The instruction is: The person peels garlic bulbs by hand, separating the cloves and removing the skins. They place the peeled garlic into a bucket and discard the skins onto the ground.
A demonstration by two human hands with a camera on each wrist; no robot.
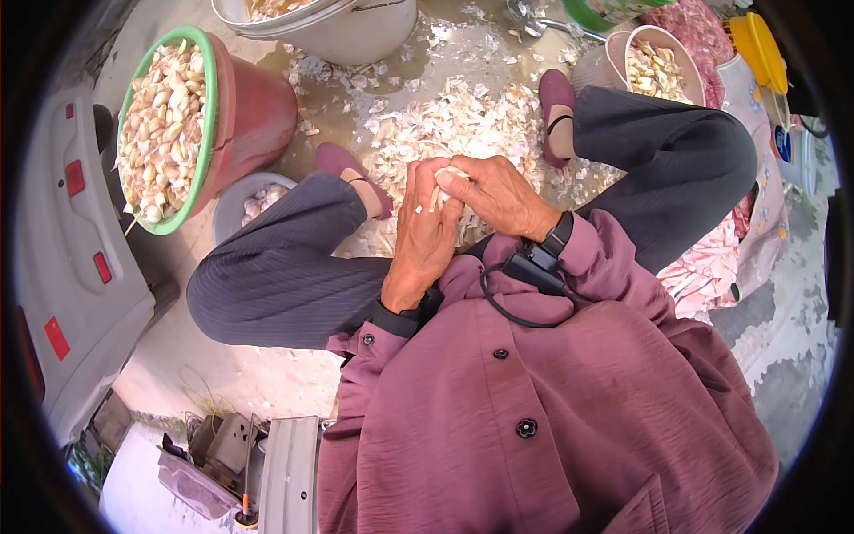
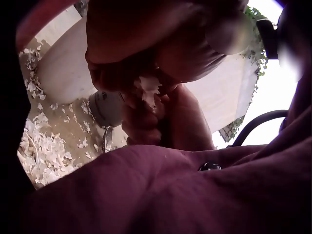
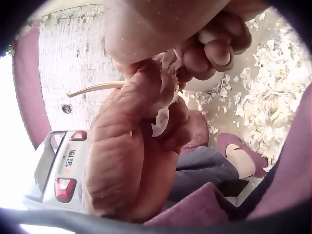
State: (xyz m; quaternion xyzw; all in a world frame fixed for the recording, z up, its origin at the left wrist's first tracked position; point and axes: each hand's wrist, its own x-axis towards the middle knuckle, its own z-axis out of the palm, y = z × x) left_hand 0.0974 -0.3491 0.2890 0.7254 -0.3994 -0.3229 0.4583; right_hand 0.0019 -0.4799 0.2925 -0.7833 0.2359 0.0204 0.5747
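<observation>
Both hands meet over the lap in the head view, around a garlic bulb (image 1: 452, 175) largely covered by fingers. My left hand (image 1: 423, 227) grips it from one side, and my right hand (image 1: 503, 198) has its thumb laid on top. In the right wrist view, torn papery skin (image 3: 168, 73) shows between the two hands, and a thin dry stem (image 3: 95, 88) sticks out beside the left hand (image 3: 131, 146). The left wrist view shows pale ragged skin (image 2: 148, 87) between dark, shaded fingers.
Loose peelings (image 1: 480, 120) lie on the ground between the feet. A green-rimmed red bucket (image 1: 253, 116) of cloves and a grey basin (image 1: 233, 214) of bulbs stand left. A white bucket (image 1: 356, 31) stands ahead; a pale tub (image 1: 614, 67) of cloves stands right.
</observation>
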